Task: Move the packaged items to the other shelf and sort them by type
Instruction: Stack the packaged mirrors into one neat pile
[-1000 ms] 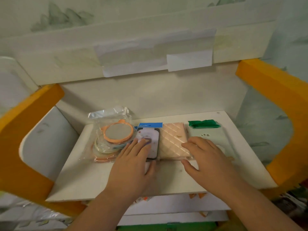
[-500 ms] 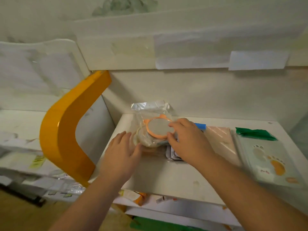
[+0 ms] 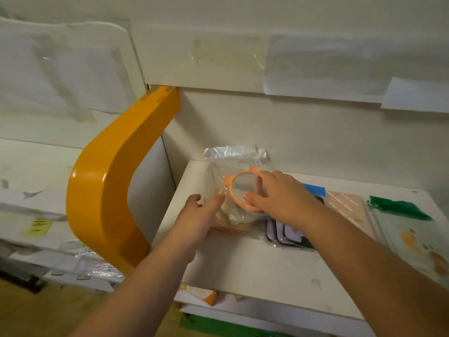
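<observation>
Clear, crinkled plastic wraps the bundle of round mirrors I have between my hands at the back left corner of the white shelf. The top one has a peach-orange ring with two small ears and a grey face; more discs are stacked under it, blurred through the film, and the bag's sealed flap stands up against the back wall. My left hand lies against the bundle's left side with fingers fairly straight. My right hand lies over its right edge, thumb on the orange rim and fingers bent across the top, gripping it. Just right of it lie a blue-topped dark pack, a pink quilted pack and a green-topped paw-print pack.
</observation>
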Action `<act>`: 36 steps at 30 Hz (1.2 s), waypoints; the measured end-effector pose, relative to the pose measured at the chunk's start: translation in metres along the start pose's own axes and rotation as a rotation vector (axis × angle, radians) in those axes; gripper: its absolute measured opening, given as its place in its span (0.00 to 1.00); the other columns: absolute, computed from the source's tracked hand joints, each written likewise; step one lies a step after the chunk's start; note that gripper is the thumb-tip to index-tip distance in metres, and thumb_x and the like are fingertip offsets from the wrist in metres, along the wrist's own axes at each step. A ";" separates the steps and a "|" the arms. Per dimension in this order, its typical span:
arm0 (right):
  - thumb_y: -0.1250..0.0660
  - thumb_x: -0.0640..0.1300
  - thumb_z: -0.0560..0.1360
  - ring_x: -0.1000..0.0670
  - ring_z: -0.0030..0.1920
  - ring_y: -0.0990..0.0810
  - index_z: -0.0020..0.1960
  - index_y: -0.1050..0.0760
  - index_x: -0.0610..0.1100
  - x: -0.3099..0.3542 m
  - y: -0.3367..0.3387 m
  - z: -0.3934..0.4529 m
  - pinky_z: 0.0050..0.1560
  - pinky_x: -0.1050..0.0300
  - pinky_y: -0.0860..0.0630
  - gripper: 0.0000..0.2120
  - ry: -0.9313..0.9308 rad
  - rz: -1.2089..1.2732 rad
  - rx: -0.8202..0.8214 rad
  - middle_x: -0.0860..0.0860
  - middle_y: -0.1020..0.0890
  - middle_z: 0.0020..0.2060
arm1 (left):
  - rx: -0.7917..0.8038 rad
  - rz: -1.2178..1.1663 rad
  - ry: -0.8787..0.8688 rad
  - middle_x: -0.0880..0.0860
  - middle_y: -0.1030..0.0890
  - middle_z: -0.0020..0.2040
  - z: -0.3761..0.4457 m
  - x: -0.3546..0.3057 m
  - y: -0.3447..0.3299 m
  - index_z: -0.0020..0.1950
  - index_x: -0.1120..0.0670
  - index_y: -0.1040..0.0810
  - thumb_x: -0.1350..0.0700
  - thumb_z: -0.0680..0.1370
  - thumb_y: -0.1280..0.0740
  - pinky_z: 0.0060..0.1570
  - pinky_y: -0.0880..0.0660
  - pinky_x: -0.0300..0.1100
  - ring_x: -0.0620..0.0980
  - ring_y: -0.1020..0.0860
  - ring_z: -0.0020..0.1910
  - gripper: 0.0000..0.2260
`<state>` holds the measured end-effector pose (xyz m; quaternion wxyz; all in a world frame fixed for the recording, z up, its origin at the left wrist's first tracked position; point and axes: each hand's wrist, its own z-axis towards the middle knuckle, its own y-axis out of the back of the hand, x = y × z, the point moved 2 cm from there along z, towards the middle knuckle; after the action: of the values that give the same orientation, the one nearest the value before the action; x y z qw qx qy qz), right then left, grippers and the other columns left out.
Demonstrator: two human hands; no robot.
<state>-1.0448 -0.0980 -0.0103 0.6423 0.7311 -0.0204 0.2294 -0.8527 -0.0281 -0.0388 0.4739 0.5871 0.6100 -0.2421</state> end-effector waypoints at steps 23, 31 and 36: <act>0.26 0.61 0.66 0.52 0.60 0.24 0.74 0.45 0.59 0.025 -0.013 0.005 0.59 0.55 0.25 0.43 -0.161 0.507 0.134 0.56 0.25 0.63 | 0.090 -0.270 0.014 0.53 0.15 0.52 0.032 0.015 0.002 0.61 0.50 0.27 0.43 0.60 0.21 0.51 0.17 0.54 0.53 0.14 0.46 0.33; 0.22 0.68 0.58 0.54 0.54 0.17 0.65 0.30 0.57 0.023 -0.026 0.015 0.59 0.50 0.21 0.40 -0.189 0.752 0.202 0.57 0.17 0.54 | 0.073 -0.270 -0.229 0.51 0.14 0.53 0.029 0.021 0.016 0.62 0.49 0.24 0.50 0.67 0.22 0.56 0.19 0.53 0.50 0.15 0.51 0.25; 0.20 0.49 0.66 0.52 0.50 0.15 0.59 0.24 0.49 0.031 -0.027 0.003 0.53 0.55 0.19 0.24 -0.189 0.987 0.220 0.52 0.14 0.48 | 0.216 -0.220 -0.429 0.48 0.16 0.59 0.023 0.025 0.020 0.67 0.45 0.25 0.58 0.73 0.24 0.55 0.20 0.46 0.48 0.17 0.59 0.25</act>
<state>-1.0076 -0.0881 -0.0242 0.3721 0.7153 -0.3967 0.4387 -0.8233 -0.0312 -0.0652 0.4979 0.4995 0.5264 -0.4748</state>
